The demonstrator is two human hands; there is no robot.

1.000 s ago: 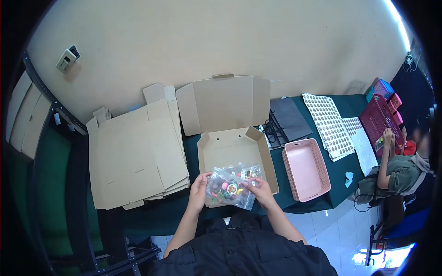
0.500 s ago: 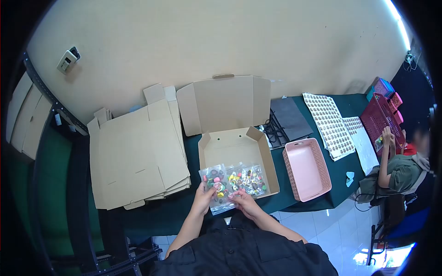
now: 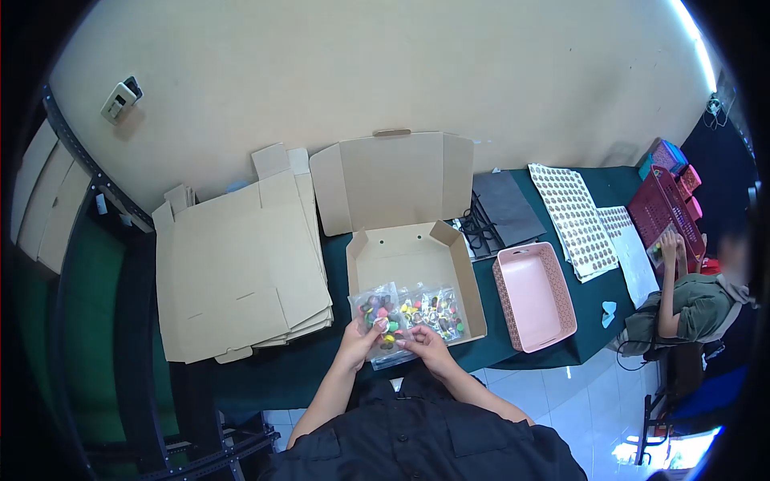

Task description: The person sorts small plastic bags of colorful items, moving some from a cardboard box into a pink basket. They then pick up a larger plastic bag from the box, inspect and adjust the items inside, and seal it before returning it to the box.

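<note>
A clear plastic bag of colourful small pieces [image 3: 375, 305] is held over the front left part of an open cardboard box [image 3: 407, 255]. My left hand [image 3: 357, 343] grips the bag's left side, thumb on top. On its lower right edge, my right hand [image 3: 427, 348] pinches the plastic. Other clear bags with colourful pieces [image 3: 433, 311] lie inside the box, just right of the held one. The box lid stands raised at the back.
Flattened cardboard [image 3: 241, 272] is stacked on the left. To the right are a black folder [image 3: 507, 210], a pink basket [image 3: 536, 297], sticker sheets [image 3: 573, 220] and a maroon basket [image 3: 662, 210]. A co-worker [image 3: 694, 305] sits at the far right, hands near that basket.
The lower part of the held bag has folded up, and its pieces have shifted. My right hand has moved slightly. The co-worker's hands have moved a little.
</note>
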